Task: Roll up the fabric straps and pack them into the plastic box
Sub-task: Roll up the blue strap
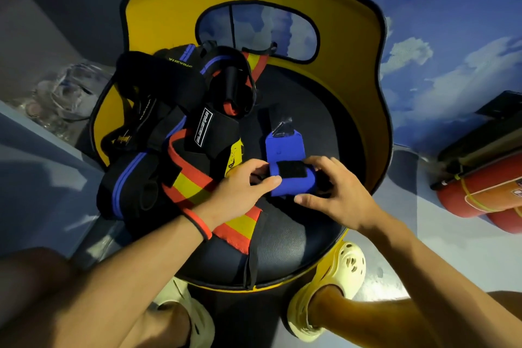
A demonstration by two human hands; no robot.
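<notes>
A blue fabric strap (285,150) with a black hook-and-loop patch lies partly rolled on the black seat of a yellow chair (296,240). My left hand (240,186) pinches the roll's left end, thumb on its front. My right hand (336,192) curls round the roll's right end. The strap's loose part runs away from me over the seat. A heap of unrolled straps (180,133), black with blue, red and yellow stripes, fills the seat's left half. A red and yellow strap (240,223) passes under my left wrist. A clear plastic container (65,93), blurred, sits on the floor to the left.
The chair's yellow backrest (175,3) curves round the far side. Red cylinders (485,195) lie on the floor at the right, with a dark case (497,113) behind them. My knees and pale clogs (336,274) are at the seat's near edge.
</notes>
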